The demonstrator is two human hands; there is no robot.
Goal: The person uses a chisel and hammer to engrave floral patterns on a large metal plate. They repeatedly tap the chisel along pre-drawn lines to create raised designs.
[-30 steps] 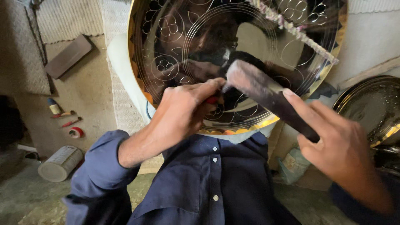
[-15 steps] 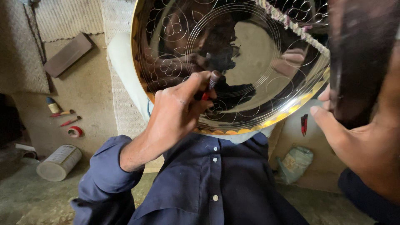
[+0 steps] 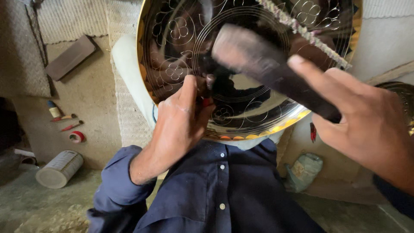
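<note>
Far left on the dusty floor: a pale metal can lying on its side, a small roll of red tape, two short red-tipped sticks, a flat dark slab beside a coarse woven mat. Your left hand comes up from a rolled navy sleeve, wrist bent back, fingers bunched and clenched around a thin punch with a dark metal shank and a red band near the grip; thumb lies along its side. The punch stands roughly upright in the picture, its long axis running from your palm up to the tip, and the tip meets the face of the brass plate. The plate is a large round disc, mirror-polished and dark with reflection, yellow at the rim, engraved with concentric rings and looped flower shapes; it rests tilted against your lap, filling the upper centre of the view. A frayed cord crosses its upper right. Your right hand is closed on the dark wooden handle of a hammer, forefinger stretched along the handle. The hammer's long axis slants from lower right to upper left; its blunt head is motion-blurred, just above the punch's top; whether they touch, you cannot tell. Lower right: a crumpled greenish bag.
</note>
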